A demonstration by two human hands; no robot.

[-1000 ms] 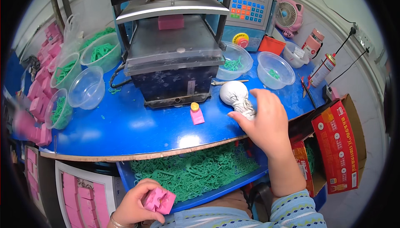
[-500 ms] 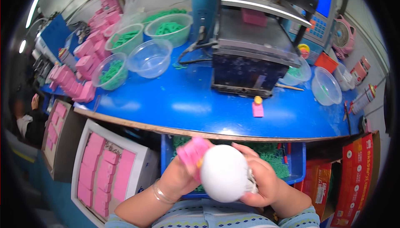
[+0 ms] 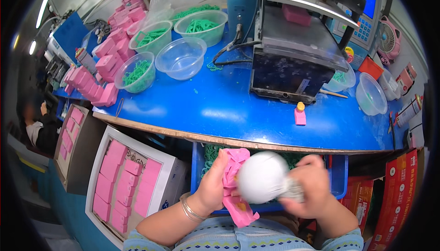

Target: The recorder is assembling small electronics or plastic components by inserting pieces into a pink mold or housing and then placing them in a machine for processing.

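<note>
My left hand is closed around a soft pink moulded piece with small yellowish spots, one end of it hanging below my fingers. A white round cloth-like bag with a gathered neck is held at that neck by my right hand, which is smeared by motion. The bag's round side is right up against the pink piece or just in front of it; I cannot tell whether they touch. Both hands are above a blue tray holding green stringy strips.
On the blue table stand a black press, clear plastic bowls, some with green strips, and stacked pink blocks. A small pink piece with a yellow top stands nearer me. A white box of pink blocks is at left, a red carton at right.
My right hand and the white bag have moved slightly right and up. My left hand has turned, so more of the pink piece shows, hanging downward. The whole view has shifted a little.
</note>
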